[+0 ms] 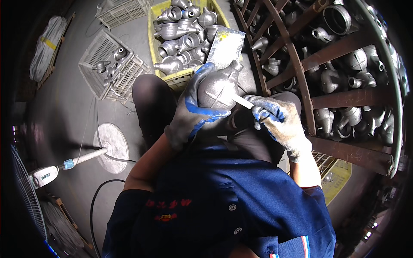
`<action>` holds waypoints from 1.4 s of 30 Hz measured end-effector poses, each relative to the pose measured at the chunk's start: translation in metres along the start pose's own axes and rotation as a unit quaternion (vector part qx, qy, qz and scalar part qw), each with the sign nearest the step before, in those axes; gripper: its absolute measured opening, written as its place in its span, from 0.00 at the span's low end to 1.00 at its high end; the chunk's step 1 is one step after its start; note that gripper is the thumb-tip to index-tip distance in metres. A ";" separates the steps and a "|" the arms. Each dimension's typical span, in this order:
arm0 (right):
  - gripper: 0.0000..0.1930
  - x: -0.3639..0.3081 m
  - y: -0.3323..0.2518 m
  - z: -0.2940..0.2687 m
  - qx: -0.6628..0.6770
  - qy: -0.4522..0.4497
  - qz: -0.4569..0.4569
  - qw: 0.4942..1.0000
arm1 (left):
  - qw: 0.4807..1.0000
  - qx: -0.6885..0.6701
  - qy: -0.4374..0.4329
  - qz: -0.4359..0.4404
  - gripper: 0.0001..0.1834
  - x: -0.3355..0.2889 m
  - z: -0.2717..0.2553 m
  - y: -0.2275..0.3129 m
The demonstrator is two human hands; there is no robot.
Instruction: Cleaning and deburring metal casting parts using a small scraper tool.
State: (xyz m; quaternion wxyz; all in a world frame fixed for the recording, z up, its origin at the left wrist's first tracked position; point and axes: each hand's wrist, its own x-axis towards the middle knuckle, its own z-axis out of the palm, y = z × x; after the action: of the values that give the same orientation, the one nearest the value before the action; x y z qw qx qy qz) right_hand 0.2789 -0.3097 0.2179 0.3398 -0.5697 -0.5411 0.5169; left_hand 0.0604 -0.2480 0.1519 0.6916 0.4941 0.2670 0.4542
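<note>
My left hand (pixel 190 107), in a grey and blue work glove, is closed around the side of a rounded grey metal casting (pixel 214 91). The casting has raised ribs on its face and a short neck pointing up and to the right. In a similar glove, my right hand (pixel 278 119) grips a pale, narrow, bar-like tool (pixel 243 102). The tool's tip meets the casting's right side; glare there hides its exact shape. The casting is held up over my lap, between my knees.
Beyond it stands a yellow crate (pixel 183 79) full of castings, with a bright metal plate (pixel 226 45) at its corner. A grey crate (pixel 92 62) with a few castings stands left. A rusty metal cage (pixel 307 99) of castings is at right, a fan (pixel 43 177) at lower left.
</note>
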 end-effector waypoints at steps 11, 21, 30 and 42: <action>0.16 0.000 0.004 -0.003 -0.166 0.015 -0.056 0.984 | 0.999 0.038 0.011 0.021 0.49 0.000 0.000 -0.004; 0.12 0.002 -0.001 -0.006 -0.108 -0.053 -0.030 0.992 | 0.999 0.036 0.008 -0.007 0.53 -0.001 -0.005 -0.011; 0.13 0.005 -0.001 -0.013 -0.216 -0.023 -0.106 0.970 | 0.998 0.055 -0.011 0.008 0.53 0.003 -0.005 -0.009; 0.15 0.001 0.024 -0.022 0.134 -0.028 -0.024 0.990 | 0.999 0.033 -0.034 -0.013 0.54 0.002 -0.005 -0.005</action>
State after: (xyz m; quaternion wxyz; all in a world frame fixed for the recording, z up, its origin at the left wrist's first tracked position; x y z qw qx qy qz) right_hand 0.3060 -0.3098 0.2005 0.4099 -0.4918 -0.4897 0.5918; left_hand 0.0588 -0.2446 0.1452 0.6898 0.5281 0.2643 0.4188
